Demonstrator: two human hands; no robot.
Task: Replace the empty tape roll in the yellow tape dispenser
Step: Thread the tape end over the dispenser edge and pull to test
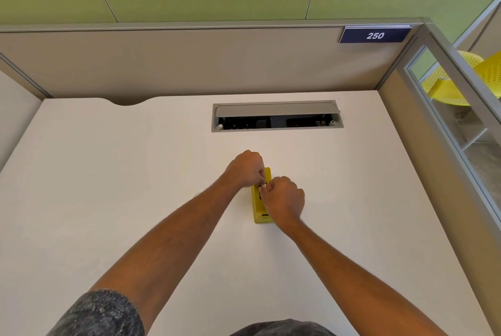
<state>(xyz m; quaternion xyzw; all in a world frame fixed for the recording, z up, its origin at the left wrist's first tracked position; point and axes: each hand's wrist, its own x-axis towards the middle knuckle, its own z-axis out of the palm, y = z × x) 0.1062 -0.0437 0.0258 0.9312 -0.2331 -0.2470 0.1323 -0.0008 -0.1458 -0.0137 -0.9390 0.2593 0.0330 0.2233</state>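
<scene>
one yellow dispenser [260,207] lies on the white desk [108,173], near its middle. two hands meet over it: the left hand [245,169] curled at its far end, the right hand [284,200] over its right side. fingertips pinch something small and white, too tiny to identify. the roll is hidden.

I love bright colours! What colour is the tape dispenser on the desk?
Yellow. The tape dispenser shows best in the head view, partly under both hands.

Short sleeve [100,314] of mottled dark-grey fabric (speckled lighter) — 2 forearms bare below it.
</scene>
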